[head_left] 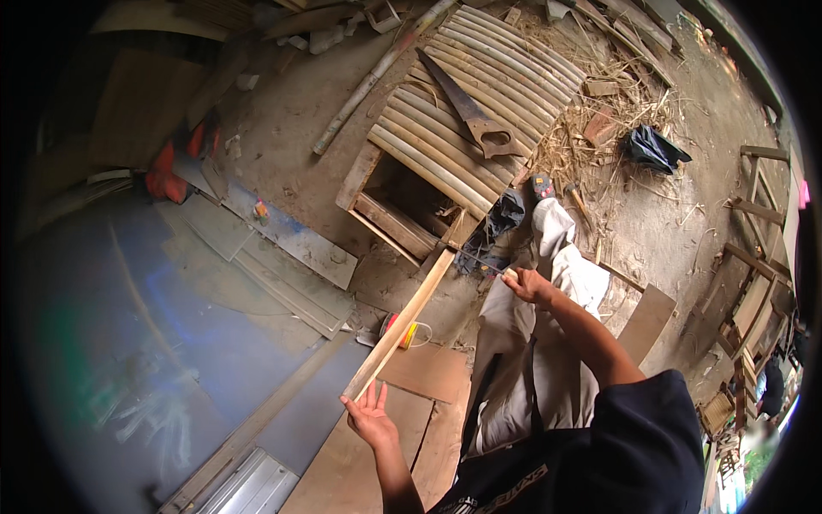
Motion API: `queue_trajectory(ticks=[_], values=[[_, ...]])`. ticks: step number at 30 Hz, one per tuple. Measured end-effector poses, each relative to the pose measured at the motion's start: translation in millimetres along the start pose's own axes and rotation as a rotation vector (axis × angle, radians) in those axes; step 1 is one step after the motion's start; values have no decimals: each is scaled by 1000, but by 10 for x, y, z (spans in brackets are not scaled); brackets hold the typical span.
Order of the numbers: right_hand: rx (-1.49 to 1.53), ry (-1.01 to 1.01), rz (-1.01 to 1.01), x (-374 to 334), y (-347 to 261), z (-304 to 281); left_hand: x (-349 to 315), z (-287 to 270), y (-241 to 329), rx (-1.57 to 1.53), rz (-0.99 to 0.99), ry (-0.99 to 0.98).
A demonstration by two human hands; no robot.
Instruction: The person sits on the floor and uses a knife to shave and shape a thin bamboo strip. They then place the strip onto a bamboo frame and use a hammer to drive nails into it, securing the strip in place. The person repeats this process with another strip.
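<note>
A long, pale wooden strip [401, 330] slants from my left hand up to the near corner of a slatted wooden frame [467, 111]. My left hand [373, 418] holds the strip's near end, with thumb and fingers on either side of it. In my right hand [529, 286] is a thin dark tool [479, 261] with a light handle. The fingers are closed round that handle, and the tool's far end reaches the strip's far end. Its exact kind is too small to make out. A handsaw [467, 107] lies flat on the slats.
Boards and sheets [419, 428] cover the floor before me; a red and yellow roll [396, 329] sits beside the strip. A hammer [579, 204], black plastic [655, 149] and wood shavings [556, 150] lie right of the frame. Wooden racks [753, 257] stand far right.
</note>
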State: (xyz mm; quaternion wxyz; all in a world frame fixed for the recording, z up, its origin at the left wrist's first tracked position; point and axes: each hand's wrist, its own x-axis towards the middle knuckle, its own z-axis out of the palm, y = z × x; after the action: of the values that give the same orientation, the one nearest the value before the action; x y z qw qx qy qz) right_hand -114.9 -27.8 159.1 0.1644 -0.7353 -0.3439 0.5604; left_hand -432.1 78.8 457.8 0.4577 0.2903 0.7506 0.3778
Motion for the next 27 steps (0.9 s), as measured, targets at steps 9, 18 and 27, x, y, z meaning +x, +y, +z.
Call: queue_trajectory(ticks=[9, 18, 27], values=[[22, -242, -349, -313, -491, 227, -76, 330, 265, 83, 130, -4], [78, -56, -129, 294, -146, 152, 24, 218, 210, 86, 88, 70], [29, -61, -184, 166, -134, 320, 98, 16, 26, 61, 55, -7]])
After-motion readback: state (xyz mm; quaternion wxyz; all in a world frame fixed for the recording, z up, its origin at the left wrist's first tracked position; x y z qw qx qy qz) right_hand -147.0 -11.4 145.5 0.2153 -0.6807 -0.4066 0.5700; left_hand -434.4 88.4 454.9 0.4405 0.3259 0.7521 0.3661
